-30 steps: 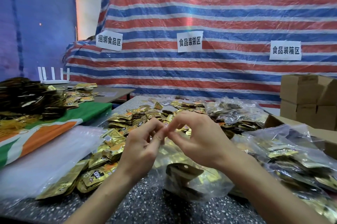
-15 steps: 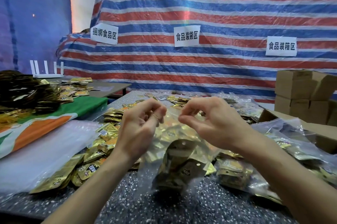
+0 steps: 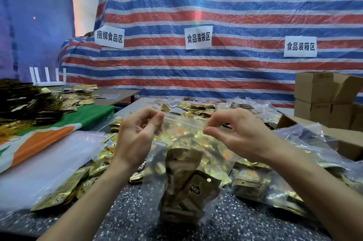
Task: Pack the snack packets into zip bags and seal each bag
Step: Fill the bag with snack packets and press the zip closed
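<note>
Head view: a clear zip bag (image 3: 182,138) hangs upright above the near middle of the speckled table (image 3: 127,213), mouth up and long axis running top to bottom. Its zip strip lies left to right, dipping slightly toward the right. The left hand (image 3: 137,136) pinches the strip's left end between thumb and forefinger, and the right hand (image 3: 241,136) pinches the right end the same way. Whether the strip is pressed closed between them cannot be told. Several gold snack packets (image 3: 184,185) stand bunched in the bag's bottom. Loose packets (image 3: 196,107) are heaped on the far side of the table, filled bags (image 3: 275,183) lie to the right, and a stack of empty clear bags (image 3: 49,160) lies at the left
</note>
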The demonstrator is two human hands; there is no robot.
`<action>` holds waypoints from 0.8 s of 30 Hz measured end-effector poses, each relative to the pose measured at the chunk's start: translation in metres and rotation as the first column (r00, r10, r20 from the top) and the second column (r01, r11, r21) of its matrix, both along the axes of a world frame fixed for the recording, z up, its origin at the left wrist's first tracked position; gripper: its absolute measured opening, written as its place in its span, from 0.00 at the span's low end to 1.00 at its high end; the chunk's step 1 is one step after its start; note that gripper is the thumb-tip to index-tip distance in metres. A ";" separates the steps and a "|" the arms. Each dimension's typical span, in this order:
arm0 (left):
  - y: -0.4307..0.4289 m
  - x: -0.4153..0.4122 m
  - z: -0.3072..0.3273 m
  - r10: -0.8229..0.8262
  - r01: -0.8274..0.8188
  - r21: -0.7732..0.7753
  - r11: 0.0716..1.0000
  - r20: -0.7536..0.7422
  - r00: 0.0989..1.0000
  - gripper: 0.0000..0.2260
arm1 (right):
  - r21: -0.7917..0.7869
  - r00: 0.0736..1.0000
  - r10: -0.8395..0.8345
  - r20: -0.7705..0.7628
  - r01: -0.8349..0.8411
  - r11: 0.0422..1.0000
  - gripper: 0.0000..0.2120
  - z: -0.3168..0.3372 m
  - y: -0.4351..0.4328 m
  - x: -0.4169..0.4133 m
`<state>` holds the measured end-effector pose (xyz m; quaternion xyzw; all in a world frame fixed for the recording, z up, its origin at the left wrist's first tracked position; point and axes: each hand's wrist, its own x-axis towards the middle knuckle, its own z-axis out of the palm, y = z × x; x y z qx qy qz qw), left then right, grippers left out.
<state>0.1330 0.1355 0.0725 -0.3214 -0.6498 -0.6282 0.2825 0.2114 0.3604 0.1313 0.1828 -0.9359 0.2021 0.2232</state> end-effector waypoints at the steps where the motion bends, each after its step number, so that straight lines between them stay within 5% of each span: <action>1: -0.001 -0.001 0.000 0.001 -0.001 0.010 1.000 0.002 1.000 0.12 | -0.005 1.000 -0.009 0.002 0.009 1.000 0.07 -0.001 0.002 0.000; 18: -0.011 -0.012 -0.009 0.043 -0.047 0.047 0.998 0.071 0.997 0.11 | -0.026 0.997 -0.040 0.059 0.041 0.999 0.06 -0.013 0.034 0.002; 24: -0.007 -0.011 -0.009 0.053 -0.056 0.032 0.998 0.076 0.996 0.11 | -0.186 0.996 -0.011 0.090 0.027 0.982 0.04 -0.020 0.040 0.000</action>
